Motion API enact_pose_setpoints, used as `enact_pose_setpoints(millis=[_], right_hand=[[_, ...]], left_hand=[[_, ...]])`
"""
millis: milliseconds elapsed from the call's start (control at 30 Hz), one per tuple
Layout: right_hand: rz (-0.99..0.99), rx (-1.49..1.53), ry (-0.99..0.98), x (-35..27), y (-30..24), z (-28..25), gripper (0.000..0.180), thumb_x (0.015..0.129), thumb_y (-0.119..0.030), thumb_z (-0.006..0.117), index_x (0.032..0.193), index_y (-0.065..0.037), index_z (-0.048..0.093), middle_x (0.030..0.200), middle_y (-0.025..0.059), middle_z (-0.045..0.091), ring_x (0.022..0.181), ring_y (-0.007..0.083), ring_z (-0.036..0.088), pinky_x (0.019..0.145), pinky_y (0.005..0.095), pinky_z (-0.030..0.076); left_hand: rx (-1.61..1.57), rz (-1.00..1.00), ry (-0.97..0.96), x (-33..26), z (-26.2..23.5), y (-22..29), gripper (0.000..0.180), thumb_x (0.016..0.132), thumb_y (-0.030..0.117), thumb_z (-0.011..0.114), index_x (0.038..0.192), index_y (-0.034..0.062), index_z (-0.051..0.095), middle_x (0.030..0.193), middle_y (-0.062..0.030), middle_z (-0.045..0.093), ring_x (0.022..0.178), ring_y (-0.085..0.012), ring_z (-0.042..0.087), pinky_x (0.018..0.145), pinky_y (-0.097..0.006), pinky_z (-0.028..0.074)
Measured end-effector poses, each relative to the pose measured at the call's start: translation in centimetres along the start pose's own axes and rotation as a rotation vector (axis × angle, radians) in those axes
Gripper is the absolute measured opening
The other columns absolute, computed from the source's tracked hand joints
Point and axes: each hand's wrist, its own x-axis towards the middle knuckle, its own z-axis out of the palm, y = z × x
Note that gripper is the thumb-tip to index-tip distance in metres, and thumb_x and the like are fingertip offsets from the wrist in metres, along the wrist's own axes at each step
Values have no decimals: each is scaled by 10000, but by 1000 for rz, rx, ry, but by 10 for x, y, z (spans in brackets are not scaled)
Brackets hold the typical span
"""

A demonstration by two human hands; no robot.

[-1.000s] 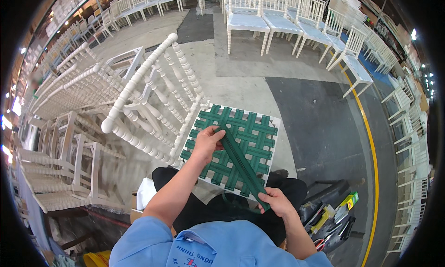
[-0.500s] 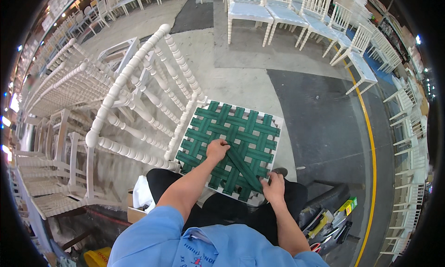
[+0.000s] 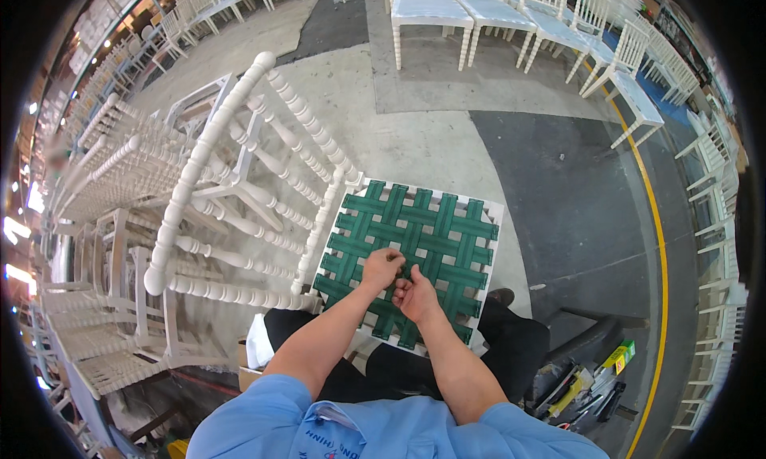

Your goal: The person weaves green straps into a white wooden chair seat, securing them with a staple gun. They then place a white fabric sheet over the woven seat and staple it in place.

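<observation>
Where the green webbing point(image 3: 435, 244) crosses over and under itself, it fills the upturned seat of a white spindle-back chair point(image 3: 496, 228), set right in front of the person's lap. Both hands are low over the middle of this weave, the left hand point(image 3: 383, 270) just beside the right hand point(image 3: 416, 296), fingertips nearly meeting. Each grip is curled partly closed, though I cannot tell whether a strap is pinched in either. The chair's turned back point(image 3: 191, 180) rises to the person's left, and beyond it crowd more white chair frames point(image 3: 104, 323). Below the seat are black trousers point(image 3: 523, 347), and to the right of them a jumble of hand tools point(image 3: 589, 389) with a yellow-and-green box point(image 3: 619, 357). The floor is pale concrete point(image 3: 431, 148) with a dark grey section point(image 3: 558, 172) on the right, edged by a curving yellow line point(image 3: 659, 275). White chairs with pale seats point(image 3: 431, 11) line the far side, and another row point(image 3: 722, 244) follows the right rim. Half a second ago a loose strip slanted between the hands; now that slanting strip is out of sight, and the right hand has come in from the seat's near edge.
</observation>
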Motion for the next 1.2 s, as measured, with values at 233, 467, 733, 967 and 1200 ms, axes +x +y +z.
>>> enact_pose_setpoints(millis=[233, 467, 733, 967, 1200], right_hand=[[43, 233, 0, 37, -16, 8, 578, 1058, -648, 540, 1049, -72, 584, 779, 20, 596, 623, 147, 520, 574, 320, 467], [210, 316, -215, 43, -29, -5, 686, 1037, -694, 539, 1052, -8, 566, 777, -9, 581, 619, 123, 545, 576, 286, 505], [-24, 64, -14, 14, -7, 14, 624, 1030, -539, 668, 1272, 31, 586, 874, 56, 652, 710, 172, 633, 654, 342, 549], [-435, -1366, 118, -99, 34, -95, 699, 937, -361, 812, 1501, -34, 557, 1095, 165, 773, 1002, 240, 740, 894, 377, 581], [-312, -1497, 183, -177, -14, -104, 361, 983, -219, 758, 1267, -8, 688, 881, 80, 732, 796, 165, 703, 723, 314, 557]], left_hand=[[472, -230, -340, 46, -17, 43, 256, 963, 158, 567, 927, 28, 784, 782, -110, 767, 699, -249, 759, 690, -397, 612], [768, -479, -726, 90, 6, 57, 287, 973, 167, 560, 842, 60, 792, 795, -45, 754, 747, -206, 732, 703, -382, 607], [525, -219, -346, 59, -4, 36, 272, 947, 215, 602, 866, 41, 795, 796, -151, 768, 755, -297, 769, 731, -455, 619], [305, 1, 207, 56, -37, 36, 315, 972, 289, 604, 942, 36, 790, 958, -234, 760, 942, -431, 734, 887, -509, 579], [-187, 193, 50, 33, -161, 103, 310, 1043, 246, 594, 928, -16, 715, 685, -78, 638, 612, -198, 616, 606, -365, 492]])
